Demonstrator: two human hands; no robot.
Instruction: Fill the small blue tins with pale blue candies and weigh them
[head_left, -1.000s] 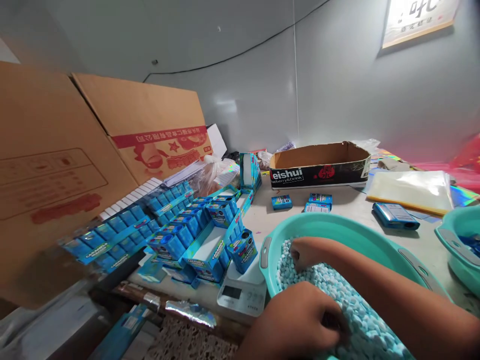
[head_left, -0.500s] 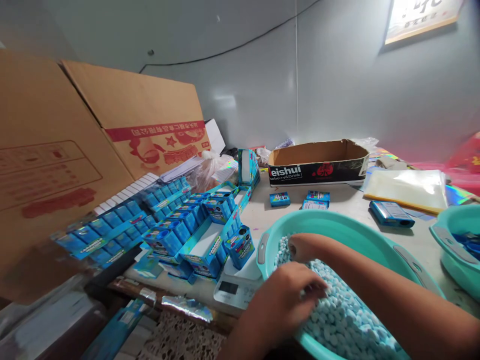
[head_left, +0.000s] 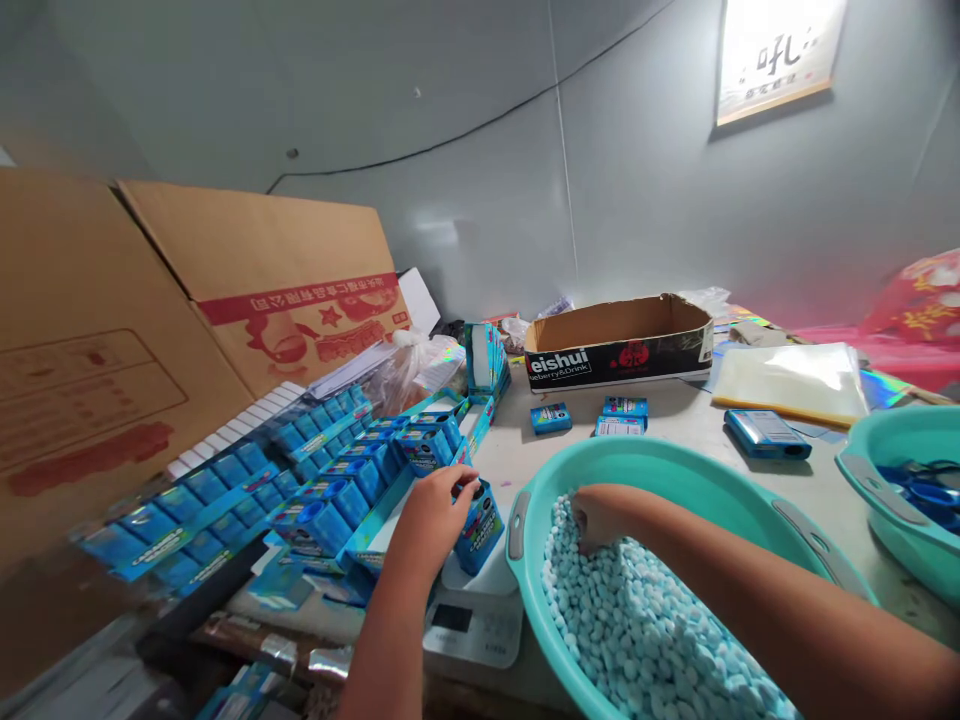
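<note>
My left hand [head_left: 441, 505] is at the top of a blue candy box [head_left: 480, 530], its fingers pinched together. What lies between the fingertips is too small to make out. That box stands upright on a white kitchen scale [head_left: 474, 630] with a dark display. My right hand [head_left: 598, 517] reaches across the turquoise basin [head_left: 534, 590] into the heap of pale blue candies [head_left: 630, 620]. Its fingers are curled down into the candies, so anything in them is hidden.
Trays of blue candy boxes [head_left: 322, 520] crowd the left side beside a large carton [head_left: 300, 250]. An open black-sided carton [head_left: 622, 362] stands behind the basin. Several blue packs lie nearby, one pack [head_left: 766, 434] on the right. A second turquoise basin [head_left: 892, 490] is far right.
My left hand has moved from above the candies leftward to the box on the scale. My right hand stays in the basin. The camera view has shifted slightly.
</note>
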